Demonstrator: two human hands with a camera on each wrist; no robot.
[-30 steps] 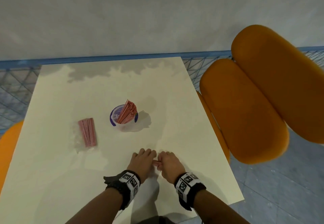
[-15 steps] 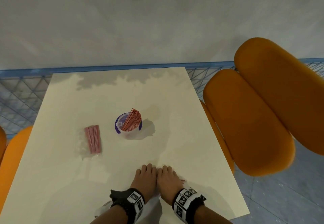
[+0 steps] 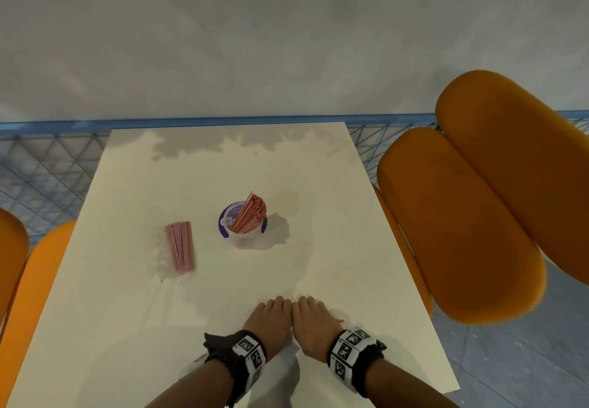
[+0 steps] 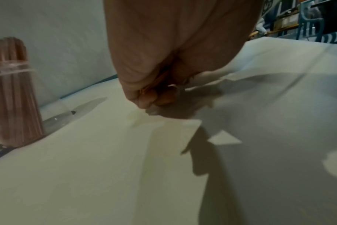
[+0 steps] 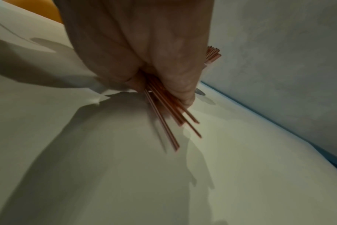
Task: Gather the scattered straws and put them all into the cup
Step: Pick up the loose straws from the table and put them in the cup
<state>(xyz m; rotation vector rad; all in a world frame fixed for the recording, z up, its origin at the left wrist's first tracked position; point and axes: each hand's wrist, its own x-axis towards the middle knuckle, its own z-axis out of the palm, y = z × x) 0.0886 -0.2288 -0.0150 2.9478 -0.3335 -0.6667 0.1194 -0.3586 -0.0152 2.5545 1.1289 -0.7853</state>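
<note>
A clear cup [image 3: 243, 232] with a purple label stands mid-table, with a fan of red straws [image 3: 250, 213] in it; the left wrist view shows the cup [image 4: 11, 91] at the far left. My left hand [image 3: 271, 318] and right hand [image 3: 314, 318] lie side by side, touching, near the table's front edge. The right hand [image 5: 164, 94] grips a bundle of thin red straws [image 5: 164, 115] that sticks out below its fingers. The left hand [image 4: 156, 99] is curled, with straw ends pinched under its thumb. One straw tip [image 3: 340, 321] shows to the right of the right hand.
A clear plastic packet of red straws [image 3: 180, 246] lies flat to the left of the cup. Orange chairs [image 3: 462, 216] stand close along the table's right side, and another chair [image 3: 32, 264] at the left. The cream table [image 3: 350, 248] ends at a grey wall.
The gap between my hands, where straws showed, has closed and the hands now touch. The view has shifted. Cup and packet have not moved.
</note>
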